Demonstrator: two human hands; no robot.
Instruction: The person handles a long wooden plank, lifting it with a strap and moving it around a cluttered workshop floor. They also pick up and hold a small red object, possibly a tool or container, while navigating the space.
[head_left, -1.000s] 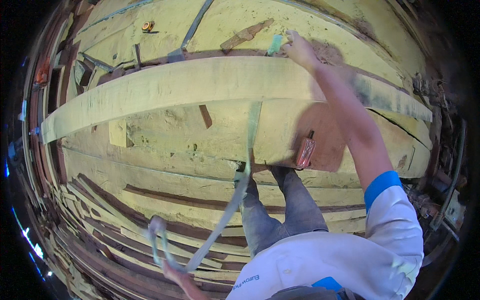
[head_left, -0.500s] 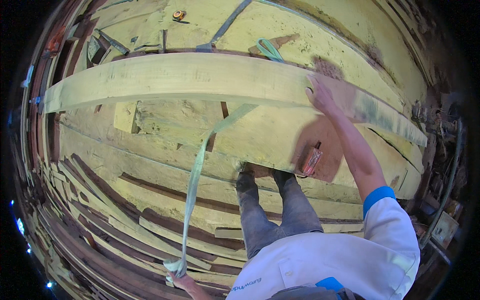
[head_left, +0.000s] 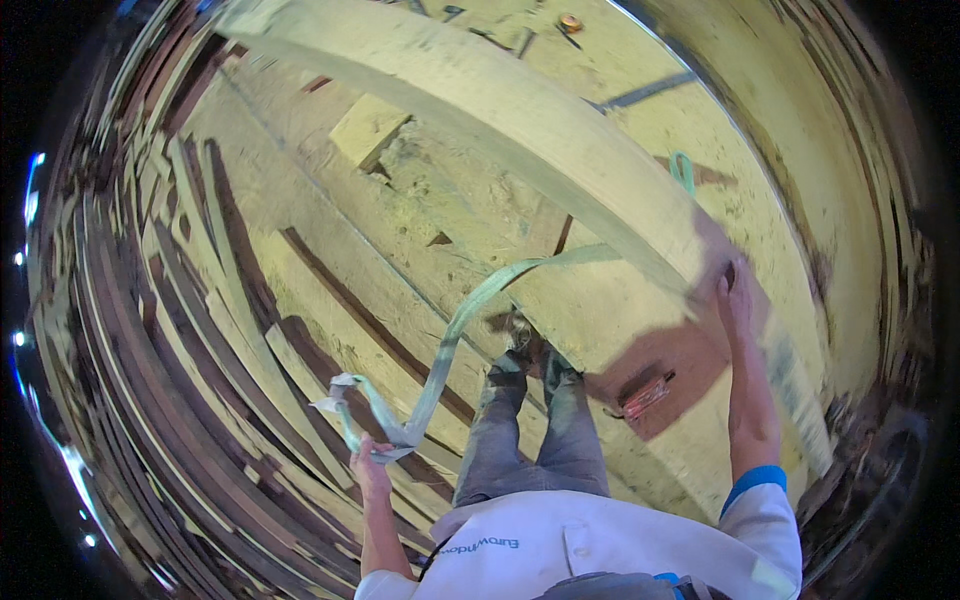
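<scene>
A long, thick wooden beam [head_left: 560,140] runs slantwise from the far left to the near right. My right hand [head_left: 737,285] lies on its top face toward the right end, fingers resting on the wood. A pale green webbing strap [head_left: 465,315] comes out from under the beam and sags in a curve toward me. Its near end is bunched in my left hand [head_left: 371,465], which is closed on it, with a loose fold standing above the fingers. On the beam's far side a loop of green strap [head_left: 682,172] shows.
Left of me lie many long wooden strips [head_left: 225,240]. A wooden block [head_left: 368,130] sits this side of the beam. A red-handled object [head_left: 645,398] lies in shadow near my feet. Beyond the beam are a tape measure [head_left: 570,23] and a dark flat bar [head_left: 648,92].
My view has turned, so the beam now slants. My left hand has come up and forward with the strap, which hangs slacker. My right hand stays on the beam.
</scene>
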